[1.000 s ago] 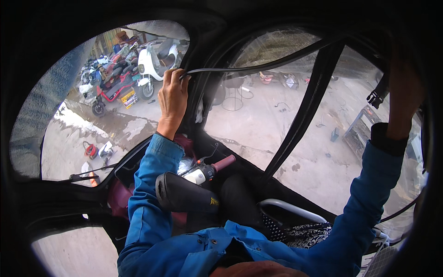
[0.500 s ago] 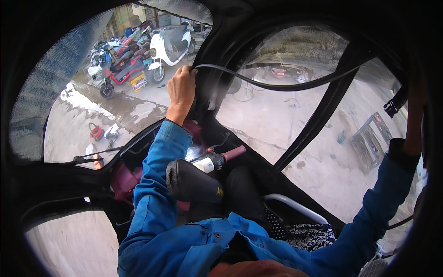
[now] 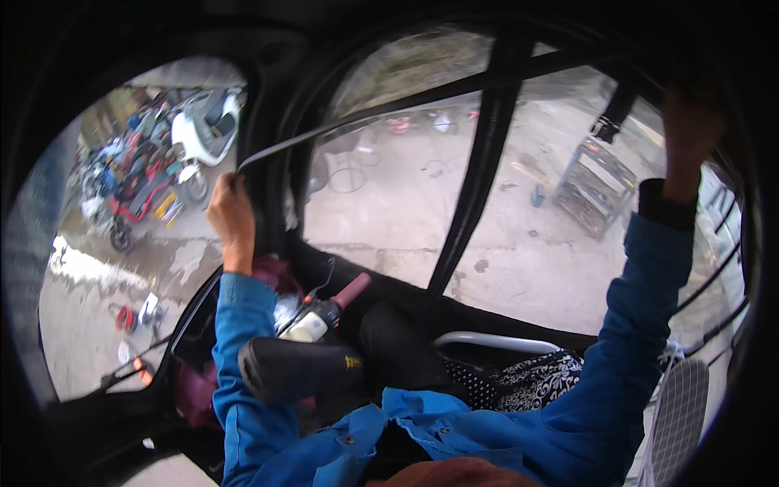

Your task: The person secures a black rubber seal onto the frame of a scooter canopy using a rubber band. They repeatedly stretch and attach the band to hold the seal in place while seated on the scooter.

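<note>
A long black flexible strip (image 3: 365, 116), like a rubber trim or cable, runs across the upper part of the cabin. Its left end is pinched in my left hand (image 3: 231, 213), which is raised beside the front window. At the other end the strip fades into the dark upper right. My right hand (image 3: 690, 122) is lifted there in shadow, close to the black frame, and its fingers do not show. Below my left arm are a handlebar with a pink grip (image 3: 352, 290) and a black padded cover (image 3: 300, 367).
Black fabric and clear panels enclose me, with a dark post (image 3: 479, 162) between side windows. A silver armrest bar (image 3: 495, 341) and a patterned cloth (image 3: 535, 381) lie at my right side. Outside stand a white scooter (image 3: 203, 134) and a metal frame (image 3: 596, 183).
The view has turned to the right. My left hand sits lower in the picture, still holding the strip, which now stretches straighter toward the upper right instead of sagging.
</note>
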A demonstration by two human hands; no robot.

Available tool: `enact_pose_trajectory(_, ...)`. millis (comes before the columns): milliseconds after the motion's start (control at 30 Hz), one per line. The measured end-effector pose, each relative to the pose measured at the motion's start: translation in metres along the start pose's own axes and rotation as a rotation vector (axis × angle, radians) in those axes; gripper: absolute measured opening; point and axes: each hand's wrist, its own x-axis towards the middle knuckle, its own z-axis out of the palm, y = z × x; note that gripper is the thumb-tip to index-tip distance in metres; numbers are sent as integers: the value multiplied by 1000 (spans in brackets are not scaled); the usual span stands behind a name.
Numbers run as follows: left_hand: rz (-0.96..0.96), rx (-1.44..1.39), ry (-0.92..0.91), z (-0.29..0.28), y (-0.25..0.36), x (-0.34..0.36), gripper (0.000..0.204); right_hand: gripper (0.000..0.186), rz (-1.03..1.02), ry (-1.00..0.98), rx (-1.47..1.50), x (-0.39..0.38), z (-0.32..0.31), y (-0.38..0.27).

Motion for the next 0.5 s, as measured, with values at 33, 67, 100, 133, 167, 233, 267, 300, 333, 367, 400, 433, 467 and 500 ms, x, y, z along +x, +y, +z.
enact_pose_trajectory(33, -3, -11, -14, -1, 1, 0, 9, 33, 125, 17, 159, -4, 0, 1)
enact_pose_trajectory(67, -29, 9, -36, -2, 2, 1, 8, 32, 247, -41, 221, -5, -2, 2)
enact_pose_trajectory(100, -6, -9, -15, -3, 2, 1, 8, 30, 220, -29, 244, 1, -3, 7)
enact_pose_trajectory(133, -7, -3, -27, -4, 2, 2, 8, 25, 286, -40, 307, 6, -9, 4)
enact_pose_trajectory(167, -24, -22, -41, -5, 1, 1, 10, 19, 358, -46, 385, 12, -17, -6)
enact_pose_trajectory(233, -21, -44, -33, -4, -2, 0, 11, 15, 414, -89, 446, 27, -35, -19)
enact_pose_trajectory(267, -36, -37, -42, -3, -4, 0, 11, 14, 398, -130, 420, 33, -43, -22)
enact_pose_trajectory(300, -37, -39, -43, -2, -6, 0, 11, 14, 380, -171, 394, 36, -48, -25)
enact_pose_trajectory(333, -22, -52, -20, -1, -7, -1, 11, 13, 412, -220, 416, 37, -51, -27)
enact_pose_trajectory(367, -42, -43, -42, -2, -7, -2, 11, 13, 447, -267, 438, 37, -52, -27)
enact_pose_trajectory(400, -42, -43, -44, -2, -6, -1, 11, 13, 485, -313, 459, 33, -52, -26)
enact_pose_trajectory(433, -41, -39, -46, -3, -5, -1, 11, 17, 412, -302, 418, 29, -49, -24)
enact_pose_trajectory(467, -28, -40, -36, -5, -3, 0, 11, 23, 341, -289, 382, 26, -44, -18)
enact_pose_trajectory(500, -18, -33, -30, -6, -1, 1, 11, 30, 271, -278, 353, 23, -41, -15)
